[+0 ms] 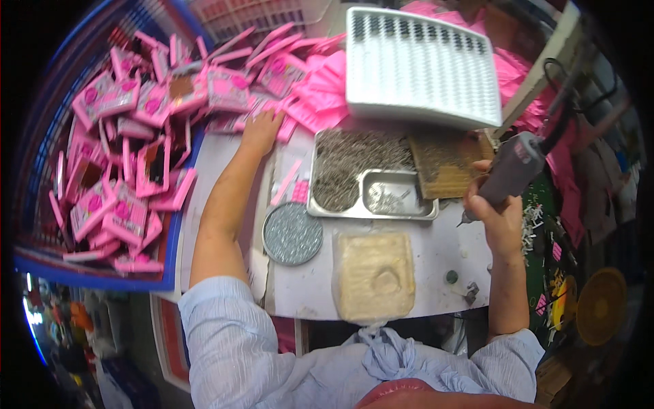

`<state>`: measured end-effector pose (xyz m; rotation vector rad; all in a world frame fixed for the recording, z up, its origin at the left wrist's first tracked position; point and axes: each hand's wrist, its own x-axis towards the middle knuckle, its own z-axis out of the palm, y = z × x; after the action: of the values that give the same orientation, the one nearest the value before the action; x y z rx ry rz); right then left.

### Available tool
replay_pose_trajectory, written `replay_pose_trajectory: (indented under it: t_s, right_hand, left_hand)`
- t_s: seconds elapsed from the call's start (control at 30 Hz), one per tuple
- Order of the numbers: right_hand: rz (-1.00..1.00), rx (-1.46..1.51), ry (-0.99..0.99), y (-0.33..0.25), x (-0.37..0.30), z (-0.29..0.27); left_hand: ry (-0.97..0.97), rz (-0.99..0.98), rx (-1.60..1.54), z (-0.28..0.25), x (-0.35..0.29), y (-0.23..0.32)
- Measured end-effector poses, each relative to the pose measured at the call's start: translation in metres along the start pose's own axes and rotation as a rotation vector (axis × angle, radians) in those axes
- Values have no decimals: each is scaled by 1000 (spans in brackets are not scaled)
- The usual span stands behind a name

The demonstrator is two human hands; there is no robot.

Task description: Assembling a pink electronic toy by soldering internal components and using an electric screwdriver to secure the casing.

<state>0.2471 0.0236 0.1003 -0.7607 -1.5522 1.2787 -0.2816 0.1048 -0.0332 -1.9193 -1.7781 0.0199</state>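
My right hand [496, 211] is wrapped round a dark grey electric screwdriver [511, 169], its thin bit pointing down and to the left over the white table. My left arm stretches forward, and my left hand [264, 131] rests with fingers spread on flat pink plastic pieces [235, 121] at the pile's near edge. Between my arms sits a metal tray [371, 214] full of small screws, with a few in its smaller compartment. A brown ridged block [446, 167] lies across the tray's right side, close to my right hand.
A blue crate [102, 273] heaped with pink toy cases [129, 218] stands at left. A white perforated basket [422, 68] is behind the screw tray. Nearer me are a round grey dish [293, 235] and a cream plastic-wrapped block [375, 266]. Pink sheets [327, 85] lie at the back.
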Motion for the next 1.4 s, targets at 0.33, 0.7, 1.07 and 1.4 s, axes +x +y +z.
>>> replay_pose_trajectory:
  t_s: [0.33,0.7,1.07,1.4]
  right_hand:
    - [-127,-50,169,-3,-2,-20]
    - [325,132,-545,18,-84,55]
    - [457,628,-247,79,-158,103]
    - [523,140,-297,102,-99,43]
  left_hand:
    - [-303,30,-520,-94,-17,-23]
    - [74,-492,-2108,-238,-157,38]
    - [207,-812,-2331,-259,-249,296]
    - [130,-65,-1045,-246,-271,264]
